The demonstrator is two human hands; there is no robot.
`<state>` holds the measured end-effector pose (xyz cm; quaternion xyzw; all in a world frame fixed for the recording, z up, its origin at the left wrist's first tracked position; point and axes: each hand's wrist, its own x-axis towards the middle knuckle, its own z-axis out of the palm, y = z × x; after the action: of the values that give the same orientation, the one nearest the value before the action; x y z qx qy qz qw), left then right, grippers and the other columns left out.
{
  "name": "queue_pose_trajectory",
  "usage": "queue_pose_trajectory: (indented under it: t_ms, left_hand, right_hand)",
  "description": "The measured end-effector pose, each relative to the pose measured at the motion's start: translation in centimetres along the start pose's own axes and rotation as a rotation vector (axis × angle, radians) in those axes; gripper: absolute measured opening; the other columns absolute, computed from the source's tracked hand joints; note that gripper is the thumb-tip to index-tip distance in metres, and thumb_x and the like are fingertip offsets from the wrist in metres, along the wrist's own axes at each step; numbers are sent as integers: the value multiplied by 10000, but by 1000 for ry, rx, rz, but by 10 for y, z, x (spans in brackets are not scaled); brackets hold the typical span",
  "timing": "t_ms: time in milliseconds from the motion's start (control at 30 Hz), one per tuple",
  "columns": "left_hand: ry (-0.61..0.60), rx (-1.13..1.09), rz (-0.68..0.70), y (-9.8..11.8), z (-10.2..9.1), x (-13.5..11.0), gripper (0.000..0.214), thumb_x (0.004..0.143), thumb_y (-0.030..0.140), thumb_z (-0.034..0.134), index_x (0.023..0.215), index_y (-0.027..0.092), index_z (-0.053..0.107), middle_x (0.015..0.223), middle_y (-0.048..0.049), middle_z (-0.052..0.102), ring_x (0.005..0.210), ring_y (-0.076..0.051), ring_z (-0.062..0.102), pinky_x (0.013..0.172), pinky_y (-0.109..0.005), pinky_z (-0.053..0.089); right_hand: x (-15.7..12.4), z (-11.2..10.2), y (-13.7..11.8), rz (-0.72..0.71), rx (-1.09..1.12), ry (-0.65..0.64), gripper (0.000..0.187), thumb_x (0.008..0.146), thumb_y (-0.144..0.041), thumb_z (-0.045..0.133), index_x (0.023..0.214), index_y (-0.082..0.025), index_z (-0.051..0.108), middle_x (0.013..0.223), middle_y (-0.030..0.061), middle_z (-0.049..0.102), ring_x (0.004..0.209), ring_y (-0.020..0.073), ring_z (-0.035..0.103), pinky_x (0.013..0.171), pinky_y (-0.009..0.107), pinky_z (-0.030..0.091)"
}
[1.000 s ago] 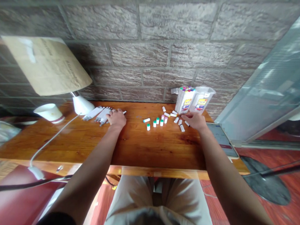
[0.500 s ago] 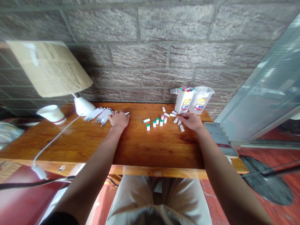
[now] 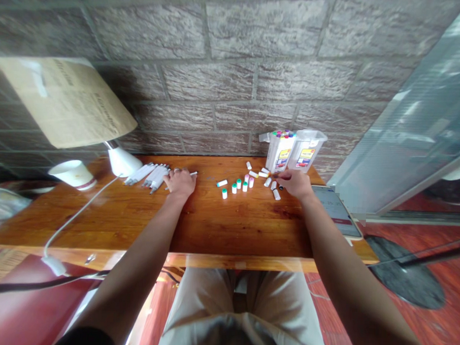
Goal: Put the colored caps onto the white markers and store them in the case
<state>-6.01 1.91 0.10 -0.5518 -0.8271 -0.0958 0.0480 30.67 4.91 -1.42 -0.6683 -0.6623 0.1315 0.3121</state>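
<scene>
My left hand (image 3: 180, 181) lies curled over a marker (image 3: 194, 173), whose pale end sticks out beside the thumb side. Just left of it, several capless white markers (image 3: 155, 177) lie in a slanted row. My right hand (image 3: 296, 183) is among loose marker caps, its thumb and fingertips pinched together close to a white cap with an orange end (image 3: 264, 174). What the pinch holds, if anything, is too small to make out. More white caps (image 3: 276, 194) lie under and beside that hand. Green-topped caps (image 3: 234, 188) and pink-topped caps (image 3: 251, 182) stand upright between my hands.
A clear case full of colour-topped markers (image 3: 280, 152) stands by the wall beside another clear case (image 3: 305, 153). A tablet (image 3: 335, 212) lies at the table's right end. At left are a lamp (image 3: 123, 162), a paper cup (image 3: 73, 175) and a white cable (image 3: 74, 206).
The view has shifted slightly. My right hand stays pinched by the caps, with a small dark thing now showing beneath it. My left hand keeps its place on the marker.
</scene>
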Motion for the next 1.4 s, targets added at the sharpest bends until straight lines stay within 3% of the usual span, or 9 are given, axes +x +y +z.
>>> queue_pose_trajectory:
  t_ms: [233,467,733,1033,1133,1267,1400]
  left_hand:
    - [12,-35,72,5,0,-5,379,971,397,482,1135,135,702,1228,-221,688,1228,-383,588,1037,-515,383]
    - [16,-92,153,9,3,-8,427,946,490,509,1132,165,715,1191,-190,712,1192,-375,618,1011,-490,413]
    - [6,-60,137,7,3,-6,412,943,495,507,1079,171,721,1192,-193,711,1189,-374,617,1007,-495,415]
    - [-46,-153,199,6,4,-2,445,932,581,511,944,213,760,1068,-149,776,1077,-346,689,912,-418,467]
    - [-33,-350,239,7,6,0,463,914,604,520,809,221,757,942,-108,793,958,-291,717,809,-340,481]
    - [-58,-864,224,12,8,0,524,868,644,558,718,180,751,727,-75,757,683,-196,669,616,-271,436]
    - [-164,-1319,160,20,11,0,603,727,744,687,696,145,747,646,-69,710,545,-125,556,503,-241,358]
  right_hand:
    - [-6,9,-15,62,21,38,209,808,-194,707,983,-229,815,983,17,816,974,226,760,896,300,554]
    - [-10,11,-19,47,-20,59,245,891,-252,610,1043,-233,802,1001,27,810,979,221,748,862,302,539]
    - [-13,12,-21,-8,-95,-32,252,880,-419,632,918,-244,809,912,35,804,893,242,741,765,301,512]
    - [-14,11,-24,-41,-45,-108,254,896,-417,606,901,-257,803,855,-5,801,861,204,743,768,275,510]
    - [-15,13,-25,-60,1,-118,249,886,-408,630,952,-234,795,869,2,802,869,197,749,804,274,522]
    - [-14,18,-22,-78,91,-111,250,860,-388,680,1008,-209,773,908,21,804,884,197,756,820,275,538]
    - [-13,22,-19,-102,160,-104,217,814,-378,727,957,-218,767,877,16,798,847,200,754,803,296,556]
